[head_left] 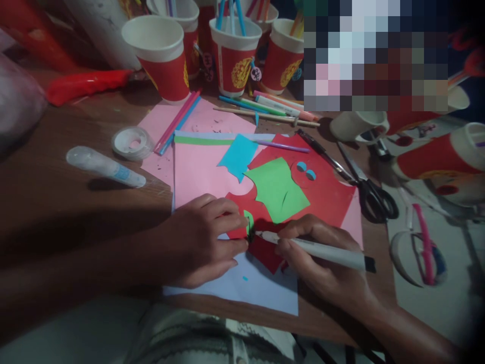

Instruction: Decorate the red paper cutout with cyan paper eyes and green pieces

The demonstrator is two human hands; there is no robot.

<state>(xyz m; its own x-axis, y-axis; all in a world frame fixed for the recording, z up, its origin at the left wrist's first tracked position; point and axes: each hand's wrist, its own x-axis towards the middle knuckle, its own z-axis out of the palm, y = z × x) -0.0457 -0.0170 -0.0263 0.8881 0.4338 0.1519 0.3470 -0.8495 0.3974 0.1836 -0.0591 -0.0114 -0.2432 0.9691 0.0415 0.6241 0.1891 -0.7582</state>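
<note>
My right hand [322, 253] grips a white marker [329, 253] with a black end, its tip touching a small green paper piece [248, 222] with black marks. My left hand [204, 240] bends over the same piece and holds it down with its fingertips, partly hiding it. Under both hands lies red paper [333, 192] with cut edges. A larger green paper cutout [280, 189] rests on it, next to a blue paper scrap [238, 154]. Two small blue-and-black eye shapes [306, 171] sit on the red paper.
Black-handled scissors [377, 199] and a black pen [322, 151] lie at the right. A tape roll [132, 143] and a glue bottle [106, 167] are at the left. Red-and-white paper cups [161, 60] stand behind, some holding straws. A pink-and-white ring [426, 247] is far right.
</note>
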